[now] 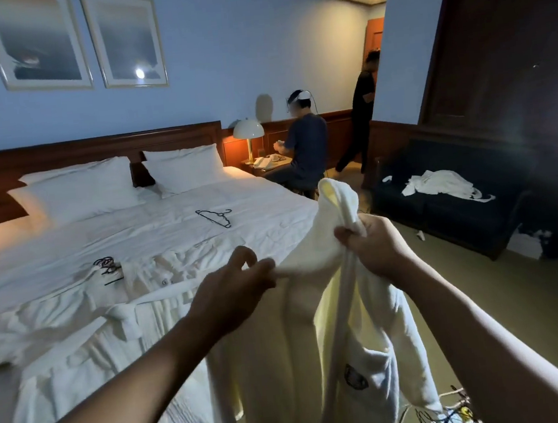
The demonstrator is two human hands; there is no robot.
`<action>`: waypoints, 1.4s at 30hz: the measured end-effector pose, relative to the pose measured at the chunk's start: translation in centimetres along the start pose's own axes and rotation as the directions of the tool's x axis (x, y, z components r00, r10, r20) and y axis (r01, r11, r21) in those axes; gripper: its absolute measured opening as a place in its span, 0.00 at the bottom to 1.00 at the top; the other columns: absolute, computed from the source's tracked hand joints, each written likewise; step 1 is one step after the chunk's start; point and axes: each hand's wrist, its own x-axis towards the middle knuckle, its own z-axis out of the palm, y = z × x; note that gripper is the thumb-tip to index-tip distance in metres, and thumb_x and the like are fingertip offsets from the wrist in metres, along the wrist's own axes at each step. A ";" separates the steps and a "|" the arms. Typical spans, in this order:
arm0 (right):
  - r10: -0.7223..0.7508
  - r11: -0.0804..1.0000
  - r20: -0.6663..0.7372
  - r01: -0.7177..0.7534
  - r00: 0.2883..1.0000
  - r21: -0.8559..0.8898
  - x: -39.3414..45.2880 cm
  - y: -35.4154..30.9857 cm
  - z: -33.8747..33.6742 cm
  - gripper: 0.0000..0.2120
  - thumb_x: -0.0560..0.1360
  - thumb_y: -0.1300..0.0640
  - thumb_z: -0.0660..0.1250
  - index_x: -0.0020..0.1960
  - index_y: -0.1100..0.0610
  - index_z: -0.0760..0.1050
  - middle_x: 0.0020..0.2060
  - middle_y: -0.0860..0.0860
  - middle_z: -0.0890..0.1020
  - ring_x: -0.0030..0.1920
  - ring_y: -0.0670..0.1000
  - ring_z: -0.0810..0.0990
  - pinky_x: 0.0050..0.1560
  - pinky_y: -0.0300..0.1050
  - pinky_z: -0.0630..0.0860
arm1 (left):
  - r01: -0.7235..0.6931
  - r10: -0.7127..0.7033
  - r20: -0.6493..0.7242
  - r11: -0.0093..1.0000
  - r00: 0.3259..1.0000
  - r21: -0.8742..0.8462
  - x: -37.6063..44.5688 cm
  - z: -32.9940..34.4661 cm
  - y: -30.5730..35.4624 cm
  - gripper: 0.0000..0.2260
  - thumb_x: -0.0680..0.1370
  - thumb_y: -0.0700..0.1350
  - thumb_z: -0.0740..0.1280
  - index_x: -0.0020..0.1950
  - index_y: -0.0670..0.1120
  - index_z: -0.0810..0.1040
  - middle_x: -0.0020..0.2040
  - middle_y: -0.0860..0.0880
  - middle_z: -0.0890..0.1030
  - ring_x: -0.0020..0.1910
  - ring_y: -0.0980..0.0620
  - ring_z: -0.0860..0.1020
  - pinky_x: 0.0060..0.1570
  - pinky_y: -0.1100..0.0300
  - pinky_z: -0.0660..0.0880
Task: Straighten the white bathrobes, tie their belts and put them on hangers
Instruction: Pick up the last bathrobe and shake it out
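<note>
I hold a white bathrobe (278,349) up in front of me beside the bed; it hangs down with a dark crest on its chest. My left hand (234,288) pinches its upper edge. My right hand (374,246) grips a bunched part of the collar, which sticks up above my fist. Another white bathrobe (88,345) lies spread on the bed with its belt (125,315) knotted. A black hanger (216,218) lies further back on the bed, and a dark hanger hook (107,265) rests at the lying robe's collar. A third robe (440,184) is crumpled on the sofa.
The white bed (134,226) fills the left half. A dark sofa (460,213) stands at the right wall. One person sits at the bedside table by a lamp (248,132); another stands in the doorway. Wire hangers (444,418) lie on the floor at bottom right.
</note>
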 end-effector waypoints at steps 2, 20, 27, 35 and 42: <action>-0.011 1.000 0.048 0.011 0.999 -0.004 0.2 -0.4 0.2 0.10 0.80 0.51 0.69 0.40 0.51 0.76 0.35 0.48 0.81 0.36 0.50 0.80 0.39 0.43 0.75 | -0.081 0.081 0.003 0.993 0.997 0.088 0.1 -1.6 -1.6 0.06 0.80 0.52 0.63 0.54 0.51 0.75 0.49 0.49 0.75 0.29 0.42 0.77 0.25 0.57 0.71; -0.422 0.888 0.279 0.456 0.862 -0.066 5.3 -9.6 9.9 0.08 0.80 0.52 0.68 0.46 0.48 0.85 0.38 0.43 0.84 0.37 0.45 0.82 0.40 0.49 0.83 | 0.654 -0.564 -0.393 0.743 0.726 0.141 -10.8 -22.4 -16.6 0.23 0.70 0.26 0.61 0.58 0.45 0.80 0.55 0.44 0.80 0.55 0.38 0.79 0.55 0.50 0.76; -0.598 0.727 0.306 0.662 0.741 -0.182 5.8 -16.6 12.5 0.01 0.81 0.49 0.66 0.51 0.44 0.76 0.40 0.46 0.80 0.39 0.49 0.79 0.39 0.53 0.79 | 0.680 -0.575 -0.373 0.674 0.729 0.289 -16.1 -29.9 -16.8 0.18 0.72 0.39 0.65 0.61 0.43 0.78 0.58 0.39 0.81 0.57 0.36 0.80 0.56 0.43 0.77; -0.674 0.722 0.121 0.684 0.729 -0.099 5.0 -23.4 14.0 0.11 0.81 0.51 0.68 0.39 0.50 0.76 0.30 0.47 0.76 0.32 0.50 0.74 0.34 0.48 0.71 | 0.287 -0.244 -0.153 0.775 0.958 0.563 -20.2 -37.4 -19.6 0.15 0.74 0.51 0.59 0.59 0.49 0.71 0.56 0.42 0.76 0.44 0.35 0.82 0.39 0.43 0.81; -0.687 0.575 0.259 0.726 0.679 -0.378 4.0 -24.6 15.3 0.08 0.82 0.49 0.64 0.50 0.53 0.76 0.38 0.50 0.76 0.40 0.59 0.77 0.38 0.49 0.75 | 0.804 -0.680 -0.436 0.542 0.590 0.243 -17.7 -36.8 -20.1 0.14 0.75 0.36 0.62 0.57 0.52 0.75 0.58 0.41 0.80 0.58 0.37 0.78 0.55 0.48 0.74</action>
